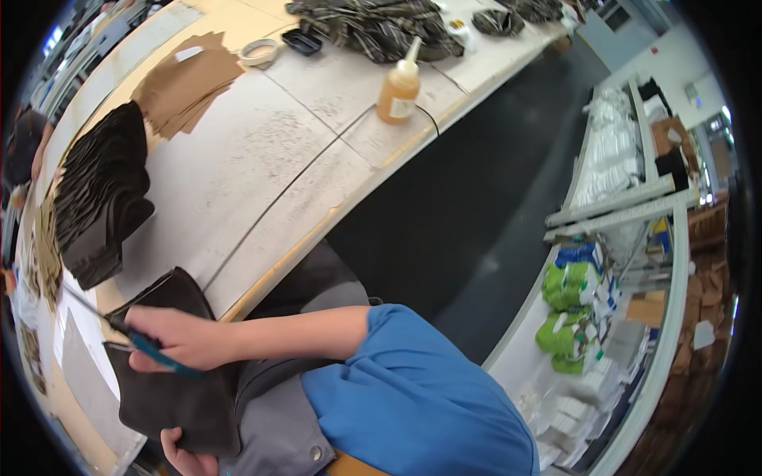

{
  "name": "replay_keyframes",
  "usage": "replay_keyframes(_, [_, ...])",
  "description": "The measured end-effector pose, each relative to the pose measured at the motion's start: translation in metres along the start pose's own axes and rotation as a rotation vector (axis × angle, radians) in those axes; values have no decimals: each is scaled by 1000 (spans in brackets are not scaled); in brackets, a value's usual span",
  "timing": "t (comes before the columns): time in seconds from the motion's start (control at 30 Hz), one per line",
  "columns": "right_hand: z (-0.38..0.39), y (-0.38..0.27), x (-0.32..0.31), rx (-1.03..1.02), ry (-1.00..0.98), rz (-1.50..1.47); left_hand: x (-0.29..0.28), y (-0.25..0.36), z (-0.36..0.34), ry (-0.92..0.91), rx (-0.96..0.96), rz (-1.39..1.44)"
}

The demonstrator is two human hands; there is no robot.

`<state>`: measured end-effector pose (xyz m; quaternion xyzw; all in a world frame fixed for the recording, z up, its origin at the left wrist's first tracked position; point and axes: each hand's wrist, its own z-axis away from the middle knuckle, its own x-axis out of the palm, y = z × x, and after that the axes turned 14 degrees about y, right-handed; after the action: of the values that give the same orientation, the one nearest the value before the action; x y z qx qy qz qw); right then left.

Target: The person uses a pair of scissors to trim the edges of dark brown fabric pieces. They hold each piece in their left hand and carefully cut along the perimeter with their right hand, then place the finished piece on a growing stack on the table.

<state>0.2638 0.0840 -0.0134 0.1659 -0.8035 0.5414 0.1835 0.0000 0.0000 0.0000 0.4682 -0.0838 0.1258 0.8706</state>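
My right hand (178,337) is closed around a slim tool (144,343) with a teal and black handle. A long thin shaft runs from it toward the left; its exact kind I cannot make out. Below the hand is a dark brown sheet-like panel (178,404), perhaps leather, across my lap and the table edge. My left hand (189,454) grips the panel's near edge, thumb on top and other fingers mostly hidden. Another dark piece (178,289) shows just beyond my right hand; whether it joins the panel I cannot tell.
A fanned stack of dark pieces (103,190) and brown sheets (186,83) lie on the table (238,159). Also there are a nozzle bottle of amber liquid (398,94), a tape roll (259,53), a black tray (302,42), camouflage fabric (381,28) and a black cord (278,194). Shelving (675,262) stands right.
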Motion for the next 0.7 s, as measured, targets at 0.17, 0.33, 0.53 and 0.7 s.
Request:
replay_keyframes(0.17, [29,-6,-43,-34,-54,311,36,-33,19,399,-88,-22])
replay_keyframes(0.33, [44,-18,-74,-68,183,354,61,-14,12,435,-51,-144])
replay_keyframes(0.53, [77,-21,-110,101,163,288,108,-10,6,333,-65,-309])
replay_keyframes(0.7, [96,-20,-137,179,239,177,135,-15,2,235,-100,-351])
